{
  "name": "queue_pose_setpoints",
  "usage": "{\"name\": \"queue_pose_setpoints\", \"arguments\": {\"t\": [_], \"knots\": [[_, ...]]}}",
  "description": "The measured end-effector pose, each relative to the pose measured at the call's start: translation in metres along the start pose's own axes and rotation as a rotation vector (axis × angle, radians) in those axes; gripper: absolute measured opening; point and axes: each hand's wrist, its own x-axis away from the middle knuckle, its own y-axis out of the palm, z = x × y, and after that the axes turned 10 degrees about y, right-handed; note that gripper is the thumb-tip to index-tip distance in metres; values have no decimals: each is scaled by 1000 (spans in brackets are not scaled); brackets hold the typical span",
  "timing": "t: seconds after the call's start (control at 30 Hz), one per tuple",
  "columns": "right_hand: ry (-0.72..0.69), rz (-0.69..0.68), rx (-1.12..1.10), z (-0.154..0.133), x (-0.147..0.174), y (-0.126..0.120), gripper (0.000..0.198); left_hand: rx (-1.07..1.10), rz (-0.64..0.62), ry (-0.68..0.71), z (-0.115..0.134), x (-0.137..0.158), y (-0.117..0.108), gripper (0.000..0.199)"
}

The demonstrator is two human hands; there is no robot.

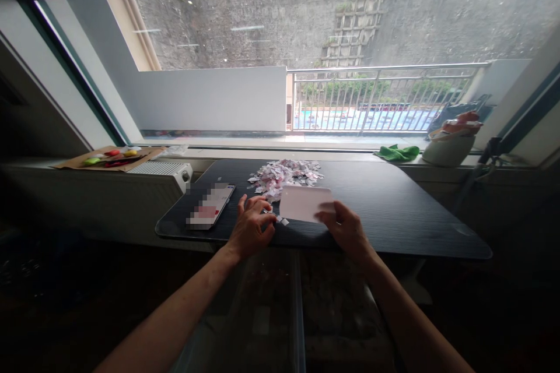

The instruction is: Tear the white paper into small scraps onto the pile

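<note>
Reaching forearms (181,306): extended forward from below, bare, toward the bench.
Under the near edge: translucent storage bin (262,317), seen between the forearms, contents too dark to make out.
Bench (394,210): black, wood-grained, round-cornered, placed against the windowsill (306,155).
Left hand (252,224): near the front of the bench, fingers bent, just beside a few loose scraps (284,222); grip half-curled, with or without a scrap between the fingertips, unclear from this view.
Right hand (347,230): grip pinching the right side of the pale pink card between thumb and fingers, fingertips slightly blurred.
Pale pink card (301,204): between both hands, in front of the paper pile and hiding a little of it; contact with the bench impossible to judge.
Smartphone (222,203): lying left of the left hand, screen up, mostly pixelated.
Paper pile (284,175): small whitish-pink pieces, heaped loosely toward the back of the bench.
Radiator (161,169): white, left of the bench.
Brown board (81,158): beyond the radiator at far left, carrying red, yellow and green items.
Green cloth (397,153): crumpled on the windowsill, right side, beside a pale pot (450,148).
Outside the glass: white parapet (214,99), metal railing (378,99), then a tall grey slope (262,17).
</note>
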Motion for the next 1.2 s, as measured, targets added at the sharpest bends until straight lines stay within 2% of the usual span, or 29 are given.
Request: {"name": "queue_pose_setpoints", "arguments": {"t": [0.23,0.57,0.87,1.1,1.2], "knots": [[12,-41,20,1,-1,0,21,3,-29,31,1,-1,-3,20],[72,159,-18,-4,3,-3,14,-6,17,-11,4,-1,-3,15],[192,237,-80,-2,1,-15,13,2,17,-23,5,-1,-3,13],[156,79,10,-10,-6,-3,16,-7,6,-15,4,-1,-3,14],[208,102,93,-12,-6,-18,13,-13,9,-20,5,-1,-2,14]]}}
